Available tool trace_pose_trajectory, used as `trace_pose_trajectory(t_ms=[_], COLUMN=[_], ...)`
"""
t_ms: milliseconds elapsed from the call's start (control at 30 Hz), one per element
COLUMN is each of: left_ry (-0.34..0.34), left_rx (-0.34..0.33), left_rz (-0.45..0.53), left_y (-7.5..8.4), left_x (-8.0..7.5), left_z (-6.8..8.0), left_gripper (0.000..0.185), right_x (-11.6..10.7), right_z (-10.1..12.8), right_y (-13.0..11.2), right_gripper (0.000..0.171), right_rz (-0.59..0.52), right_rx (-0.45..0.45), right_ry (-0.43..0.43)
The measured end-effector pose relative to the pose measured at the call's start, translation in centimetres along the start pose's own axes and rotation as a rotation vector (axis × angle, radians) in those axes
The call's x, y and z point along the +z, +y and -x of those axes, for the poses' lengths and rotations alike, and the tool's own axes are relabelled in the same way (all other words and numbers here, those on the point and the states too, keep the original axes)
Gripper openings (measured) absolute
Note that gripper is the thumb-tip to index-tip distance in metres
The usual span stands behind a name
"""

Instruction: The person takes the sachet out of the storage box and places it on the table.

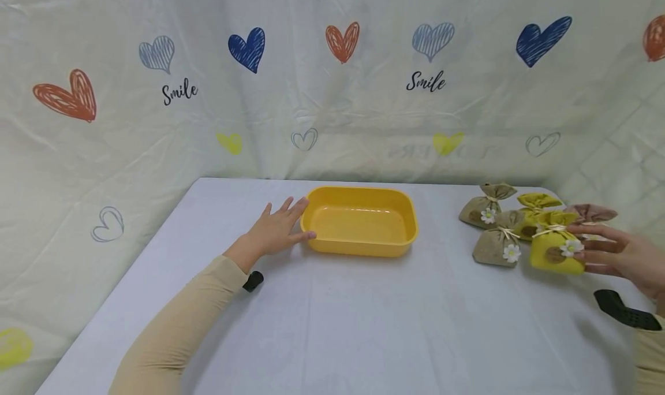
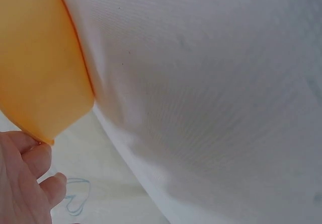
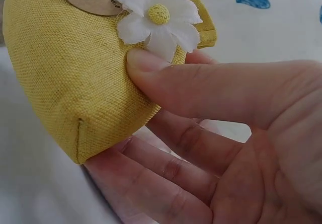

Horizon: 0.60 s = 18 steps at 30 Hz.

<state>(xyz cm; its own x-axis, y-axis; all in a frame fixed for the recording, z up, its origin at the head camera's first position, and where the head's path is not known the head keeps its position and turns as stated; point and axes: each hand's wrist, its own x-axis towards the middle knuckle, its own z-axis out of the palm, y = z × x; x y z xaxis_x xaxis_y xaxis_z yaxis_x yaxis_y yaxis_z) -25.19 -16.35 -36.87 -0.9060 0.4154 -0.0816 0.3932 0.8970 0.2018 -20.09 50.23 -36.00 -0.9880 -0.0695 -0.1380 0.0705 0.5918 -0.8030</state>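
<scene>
My left hand (image 1: 275,230) lies flat on the white table (image 1: 363,320), its straight fingers touching the left rim of an empty yellow tray (image 1: 363,249). In the left wrist view the tray's corner (image 2: 40,73) sits just above my left hand's fingertips (image 2: 25,183). On the right, my right hand (image 1: 583,246) pinches a yellow cloth sachet (image 1: 550,253) with a white daisy and a round tag. The right wrist view shows my right hand (image 3: 201,133) with its thumb pressed on the front of the sachet (image 3: 70,73) and its fingers behind it.
More sachets are clustered at the back right: two beige ones (image 1: 485,207) (image 1: 499,246), another yellow one (image 1: 535,203) and a pinkish one (image 1: 592,213). A heart-printed cloth backdrop (image 1: 332,94) rises behind the table. The table's right edge lies close to my right hand.
</scene>
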Motion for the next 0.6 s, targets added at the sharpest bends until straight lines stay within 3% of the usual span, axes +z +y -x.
trace_pose_trajectory(t_ms=[100,333,600], left_ry=[-0.007,-0.008,-0.005], left_rx=[-0.002,-0.005,-0.004], left_rz=[0.001,0.006,0.001], left_y=[0.0,0.1,0.1], left_x=[0.1,0.1,0.2], left_z=[0.0,0.1,0.1], left_gripper=[0.095,0.095,0.095], right_x=[-0.1,-0.1,-0.1], right_z=[-0.2,-0.7,-1.1], right_y=[0.5,1.5,2.1], right_gripper=[0.05,0.051,0.055], right_rz=[0.035,-0.007,-0.025], right_rx=[0.041,0.027,0.05], right_ry=[-0.027,-0.098,-0.107])
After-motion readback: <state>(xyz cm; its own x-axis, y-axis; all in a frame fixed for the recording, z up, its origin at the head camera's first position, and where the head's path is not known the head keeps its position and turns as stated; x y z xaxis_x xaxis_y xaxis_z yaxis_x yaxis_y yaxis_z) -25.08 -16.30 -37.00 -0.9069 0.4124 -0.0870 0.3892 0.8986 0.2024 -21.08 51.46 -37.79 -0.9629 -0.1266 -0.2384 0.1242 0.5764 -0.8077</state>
